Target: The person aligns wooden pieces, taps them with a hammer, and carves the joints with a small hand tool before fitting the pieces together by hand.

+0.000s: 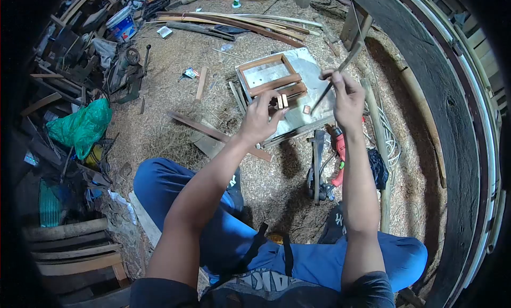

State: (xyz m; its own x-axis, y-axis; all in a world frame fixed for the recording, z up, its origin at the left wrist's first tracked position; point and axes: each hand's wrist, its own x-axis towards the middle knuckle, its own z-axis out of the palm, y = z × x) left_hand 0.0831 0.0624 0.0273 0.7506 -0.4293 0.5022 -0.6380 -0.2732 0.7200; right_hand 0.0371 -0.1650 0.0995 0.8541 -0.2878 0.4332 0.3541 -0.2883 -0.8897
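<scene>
My left hand (260, 119) is closed around small wooden blocks (282, 101), their cut ends facing right. In my right hand (348, 100), a long thin dark stick (322, 97) is pinched between the fingers and slants down toward a pale board (324, 79). I cannot make out exactly what kind of tool the stick is. On that board lies a brown rectangular wooden frame (245, 74), just beyond my left hand. A loose small wooden block (307, 109) rests on the board between my hands.
A red power tool (339, 143) and a dark clamp-like tool (317, 167) lie on the shavings below my right hand. Long wood strips (239, 23) are stacked at the back. A green plastic bag (82, 127) sits at left; a dark beam (447, 95) runs along the right.
</scene>
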